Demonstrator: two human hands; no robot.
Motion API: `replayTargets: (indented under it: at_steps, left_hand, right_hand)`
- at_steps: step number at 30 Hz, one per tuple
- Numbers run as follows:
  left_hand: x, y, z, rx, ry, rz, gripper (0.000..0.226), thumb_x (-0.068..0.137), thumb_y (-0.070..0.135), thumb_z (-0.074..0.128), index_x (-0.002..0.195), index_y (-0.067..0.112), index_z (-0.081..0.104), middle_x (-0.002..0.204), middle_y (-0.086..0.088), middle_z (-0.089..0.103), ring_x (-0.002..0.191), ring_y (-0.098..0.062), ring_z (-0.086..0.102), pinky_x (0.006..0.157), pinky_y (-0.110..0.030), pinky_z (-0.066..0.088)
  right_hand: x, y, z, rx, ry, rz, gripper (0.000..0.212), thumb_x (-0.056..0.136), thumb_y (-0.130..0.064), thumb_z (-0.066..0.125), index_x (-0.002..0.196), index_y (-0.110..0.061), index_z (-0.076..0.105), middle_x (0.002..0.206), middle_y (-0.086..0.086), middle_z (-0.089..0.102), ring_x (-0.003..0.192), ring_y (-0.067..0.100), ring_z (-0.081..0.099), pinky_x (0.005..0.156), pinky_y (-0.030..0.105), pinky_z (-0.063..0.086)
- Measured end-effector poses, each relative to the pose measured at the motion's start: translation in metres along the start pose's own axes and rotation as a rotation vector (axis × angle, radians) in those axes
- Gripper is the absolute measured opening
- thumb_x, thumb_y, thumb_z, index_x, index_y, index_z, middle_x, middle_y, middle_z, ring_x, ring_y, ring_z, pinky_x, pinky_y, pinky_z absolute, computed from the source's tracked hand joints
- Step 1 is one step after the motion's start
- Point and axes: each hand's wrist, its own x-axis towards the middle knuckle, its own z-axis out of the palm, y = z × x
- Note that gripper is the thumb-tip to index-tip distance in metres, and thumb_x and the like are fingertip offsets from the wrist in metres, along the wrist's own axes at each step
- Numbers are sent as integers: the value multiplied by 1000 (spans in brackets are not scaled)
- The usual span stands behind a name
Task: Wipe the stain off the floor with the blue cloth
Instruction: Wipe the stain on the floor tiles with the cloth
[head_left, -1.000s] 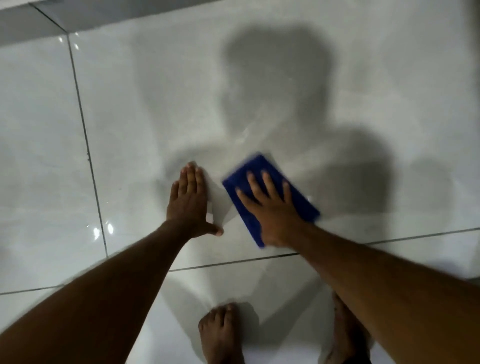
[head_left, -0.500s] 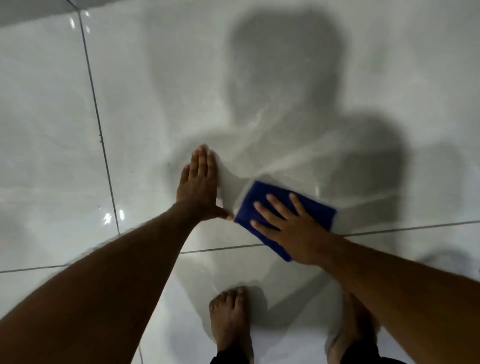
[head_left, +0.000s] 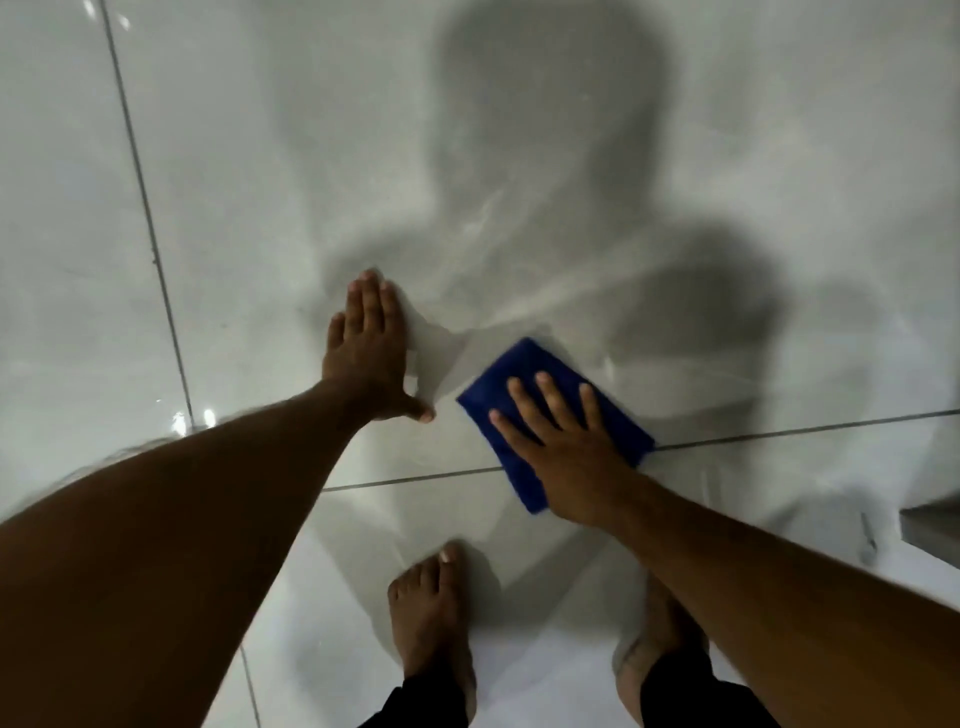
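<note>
Pressing flat with fingers spread, the right hand (head_left: 566, 452) pins the folded blue cloth (head_left: 524, 376) to the glossy tile floor (head_left: 234, 171), across a grout line (head_left: 415, 475); the left hand (head_left: 366, 353) rests open-palmed just beside it, gripping nothing. The cloth looks soft and light, likely to slide or bunch, so broad palm pressure on its middle suits best. No stain shows clearly in the shadow and glare.

- An indoor room, likely a home: a glossy, large-format white ceramic tile floor (head_left: 249, 156) with thin dark grout lines (head_left: 150, 228).
- The person's bare feet (head_left: 431, 613) stand on it.
</note>
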Motion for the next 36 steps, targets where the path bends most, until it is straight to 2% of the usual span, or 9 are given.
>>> replayTargets:
  at_steps: [4, 8, 13, 16, 20, 24, 30, 34, 36]
  left_hand:
    - [1, 2, 0, 19, 0, 0, 171, 34, 71, 84, 145, 0, -25, 157, -23, -26, 145, -38, -23, 119, -53, 3]
    - [2, 4, 2, 33, -15, -7, 173, 32, 74, 83, 146, 0, -24, 157, -23, -26, 145, -37, -24, 119, -53, 2]
    - [2, 4, 1, 44, -8, 4, 172, 31, 74, 82, 146, 2, -25, 157, -22, -28, 145, -36, -24, 119, -52, 3]
    - [0, 6, -1, 46, -12, 2, 172, 32, 75, 82, 146, 2, -24, 157, -22, -28, 145, -36, -23, 120, -54, 6]
    - [0, 11, -2, 58, -25, -22, 174, 31, 75, 82, 146, -1, -23, 156, -25, -27, 145, -39, -22, 120, -55, 7]
    - [4, 10, 0, 62, -24, -13, 174, 30, 75, 82, 145, 0, -24, 156, -25, -29, 144, -39, -24, 118, -56, 5]
    - [3, 10, -1, 100, -12, 6, 171, 34, 72, 83, 145, 1, -24, 156, -24, -28, 144, -40, -23, 117, -55, 5]
    - [-2, 19, -7, 123, 5, -6, 161, 45, 63, 87, 146, -4, -19, 157, -29, -22, 145, -43, -17, 118, -53, 6]
    - [-7, 32, -9, 134, 49, 118, 143, 60, 53, 86, 147, -6, -12, 157, -31, -16, 145, -45, -13, 120, -52, 8]
  right_hand:
    - [-19, 94, -21, 78, 8, 224, 103, 82, -45, 65, 150, -30, -11, 161, 13, -14, 145, 48, -5, 106, 75, 13]
    - [75, 128, -80, 279, 85, 529, 95, 85, -51, 54, 148, -33, -15, 158, 14, -30, 140, 48, -26, 104, 76, 0]
    - [84, 46, -60, 146, 158, 224, 89, 88, -41, 54, 152, -27, -6, 162, 14, -19, 143, 47, -20, 107, 76, -3]
    - [11, 37, -10, 72, 80, 83, 102, 86, -39, 59, 148, -32, -22, 159, 8, -30, 142, 41, -29, 109, 69, -11]
    - [-35, 107, 5, 143, -68, 258, 102, 91, -43, 48, 130, -42, -46, 144, 2, -51, 130, 35, -48, 109, 68, -14]
    - [33, 121, -46, 257, 2, 557, 97, 83, -49, 48, 145, -31, -25, 154, 17, -37, 136, 48, -35, 104, 75, -10]
    - [62, 31, -45, 83, 155, 199, 101, 81, -47, 60, 152, -23, -7, 161, 18, -18, 142, 50, -20, 106, 78, -4]
    - [4, 9, -15, 35, 2, 18, 102, 82, -46, 64, 153, -27, -7, 162, 9, -21, 145, 40, -22, 112, 69, -5]
    - [-10, 25, -21, 99, -22, -34, 85, 88, -42, 59, 154, -27, 6, 164, 7, -10, 148, 34, -12, 116, 64, 5]
